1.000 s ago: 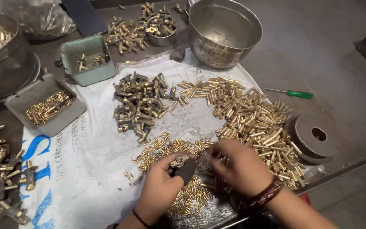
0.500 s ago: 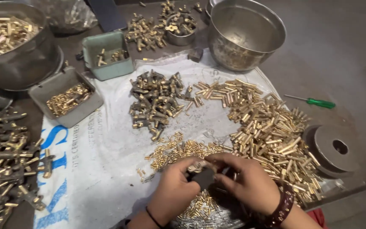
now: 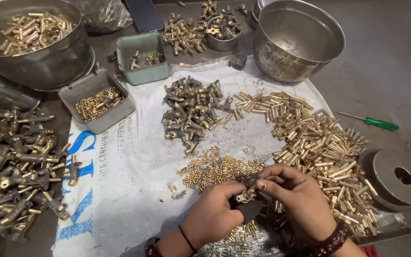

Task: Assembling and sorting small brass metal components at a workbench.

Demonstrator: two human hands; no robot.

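My left hand [image 3: 212, 214] and my right hand [image 3: 296, 197] meet low in the middle of the view over a white sack cloth [image 3: 134, 162]. Together they pinch a small brass fitting [image 3: 246, 195] between the fingertips, above a dark block [image 3: 249, 209] that the left hand steadies. Just beyond the fingers lies a heap of tiny brass pins [image 3: 217, 169]. A broad pile of brass tubes [image 3: 315, 143] curves around the right hand. A cluster of darker brass valve bodies [image 3: 191, 112] sits farther back on the cloth.
A large steel bowl [image 3: 298, 40] stands at the back right; another steel bowl [image 3: 34, 40] with brass tubes is back left. Two grey-green trays [image 3: 143, 57] [image 3: 96, 102] hold small parts. Brass taps [image 3: 17, 166] pile at the left. A green screwdriver [image 3: 369, 123] and metal disc [image 3: 396, 176] lie right.
The view has shifted, so everything sits lower and farther right in frame. Both hands stay over the dark block, fingers now pinching a brass fitting more clearly.
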